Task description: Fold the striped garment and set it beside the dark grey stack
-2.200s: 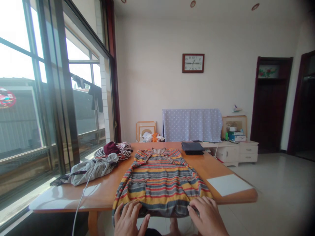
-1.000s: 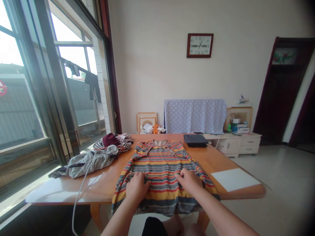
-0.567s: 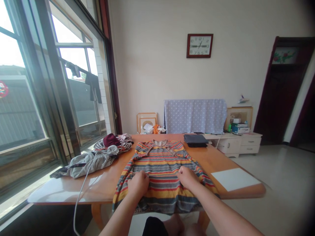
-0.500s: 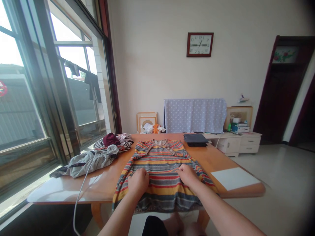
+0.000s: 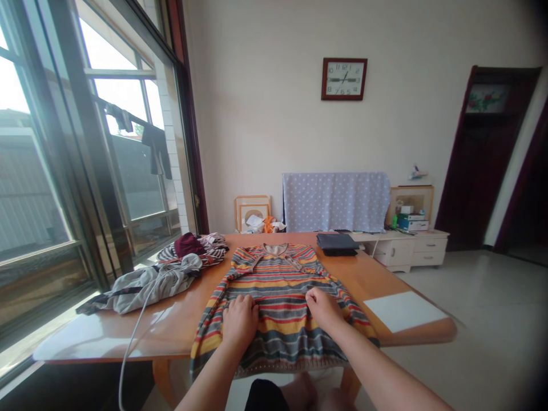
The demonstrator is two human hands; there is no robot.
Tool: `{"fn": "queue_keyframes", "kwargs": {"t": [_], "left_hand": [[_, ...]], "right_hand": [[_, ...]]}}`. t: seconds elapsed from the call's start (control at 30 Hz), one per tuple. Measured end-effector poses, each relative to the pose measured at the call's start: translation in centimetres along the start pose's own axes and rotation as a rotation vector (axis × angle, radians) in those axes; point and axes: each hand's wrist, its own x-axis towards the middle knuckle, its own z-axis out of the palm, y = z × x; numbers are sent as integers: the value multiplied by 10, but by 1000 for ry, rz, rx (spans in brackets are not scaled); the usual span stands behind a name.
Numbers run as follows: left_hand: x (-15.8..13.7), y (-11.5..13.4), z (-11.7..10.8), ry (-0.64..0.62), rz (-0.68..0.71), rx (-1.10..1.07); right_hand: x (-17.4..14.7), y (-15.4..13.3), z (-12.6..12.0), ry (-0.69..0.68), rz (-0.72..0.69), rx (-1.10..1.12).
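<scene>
While both bare hands rest on its lower half, the long-sleeved garment of red, yellow and grey striped cloth lies spread on the glossy brown wooden table, its round neckline toward the far edge and its hem hanging over the near edge. The left hand and the right hand are well apart on the cloth, 1 on each side of its middle, with fingers curled down; whether they pinch the fabric I cannot tell. Toward the left edge lies a crumpled light-grey garment, and beyond it, near the far left corner, a heap of maroon and black-and-white striped clothes. A flat stack of folded dark cloth sits by the far edge, right of the neckline, and a white rectangular sheet lies near the near right corner.
</scene>
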Motion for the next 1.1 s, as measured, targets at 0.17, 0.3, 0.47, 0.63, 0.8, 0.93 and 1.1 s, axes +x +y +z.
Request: {"fn": "queue_keyframes", "kwargs": {"t": [0.17,0.3,0.47,0.63,0.8,0.93,1.1], "left_hand": [[-2,-3,4,47,-1,15],[4,-8,4,44,-19,28],[23,-19,-3,52,-13,33],[49,-30,-6,39,13,37],[75,-37,-1,-18,46,44],[93,-39,5,-55,71,51],[110,-43,11,-66,72,60]], "right_hand": [[-17,3,-2,18,-76,-71],[-18,8,-4,4,-88,-97],[4,14,-10,32,-74,-97],[37,28,-11,39,-29,-97],[68,37,-6,-8,15,-112],[86,37,1,-54,24,-127],[102,35,10,-81,38,-159]]}}
